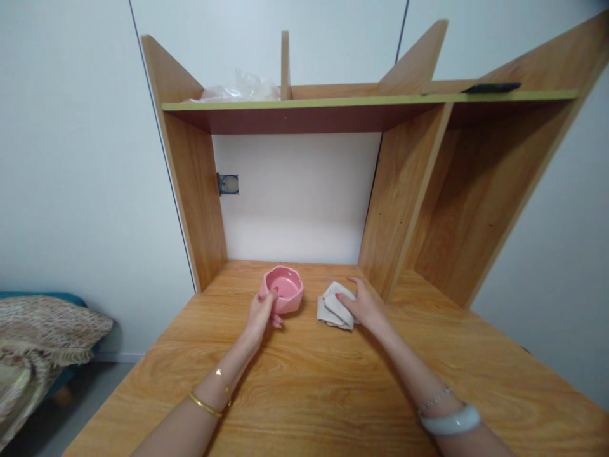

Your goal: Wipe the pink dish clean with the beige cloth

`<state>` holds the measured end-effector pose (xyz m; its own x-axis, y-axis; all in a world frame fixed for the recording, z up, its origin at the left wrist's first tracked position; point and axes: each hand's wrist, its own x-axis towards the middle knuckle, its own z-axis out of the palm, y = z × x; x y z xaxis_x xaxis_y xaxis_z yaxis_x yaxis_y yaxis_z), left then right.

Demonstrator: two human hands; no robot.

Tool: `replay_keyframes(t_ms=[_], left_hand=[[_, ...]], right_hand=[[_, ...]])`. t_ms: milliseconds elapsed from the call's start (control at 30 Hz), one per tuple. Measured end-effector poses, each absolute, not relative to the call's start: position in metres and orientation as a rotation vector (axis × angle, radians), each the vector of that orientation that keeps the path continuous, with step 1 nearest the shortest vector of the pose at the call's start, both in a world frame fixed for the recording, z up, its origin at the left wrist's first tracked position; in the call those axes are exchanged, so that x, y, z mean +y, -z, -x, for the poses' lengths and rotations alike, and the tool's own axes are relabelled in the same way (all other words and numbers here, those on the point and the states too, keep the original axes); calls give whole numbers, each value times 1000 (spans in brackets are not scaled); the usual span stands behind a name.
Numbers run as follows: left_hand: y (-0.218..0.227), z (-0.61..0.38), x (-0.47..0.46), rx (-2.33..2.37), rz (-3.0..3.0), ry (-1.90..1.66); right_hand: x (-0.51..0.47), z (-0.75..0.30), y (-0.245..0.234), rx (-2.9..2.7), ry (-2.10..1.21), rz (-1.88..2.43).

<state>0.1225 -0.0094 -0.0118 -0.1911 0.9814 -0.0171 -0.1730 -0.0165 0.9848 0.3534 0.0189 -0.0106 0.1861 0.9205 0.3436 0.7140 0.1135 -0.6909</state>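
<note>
Holding plain pink bowl (289, 304) by rim in head view: left hand (261, 311), closed, thumb inside. Right hand (364, 306) half open, thumb on folded pale cloth (333, 309); grip cannot be told. Cloth just past bowl's three o'clock, on wooden desk (304, 387).

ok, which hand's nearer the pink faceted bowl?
Left. Left hand holds the pink faceted bowl at its left side; right hand is to its right, on the folded cloth.
</note>
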Motion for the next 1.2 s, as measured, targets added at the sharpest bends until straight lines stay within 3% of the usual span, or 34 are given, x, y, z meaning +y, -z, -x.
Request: replay_keyframes(t_ms=[267, 533, 700, 933, 1200], left_hand=[[5, -125, -15, 970, -850, -1499], [-3, -122, -18, 928, -895, -1585], [-7, -120, -20, 898, -963, -1614], [-12, -127, -29, 944, -1216, -1521], [-13, -134, -37, 1030, -1520, -1559]], right_hand=[[23, -365, 15, -1674, -531, 1733], [-1, -311, 19, -1875, -935, 1370], [-12, -296, 5, -1740, -831, 1042], [-23, -286, -8, -1564, -1148, 909], [-31, -278, -9, -1483, -991, 1047]])
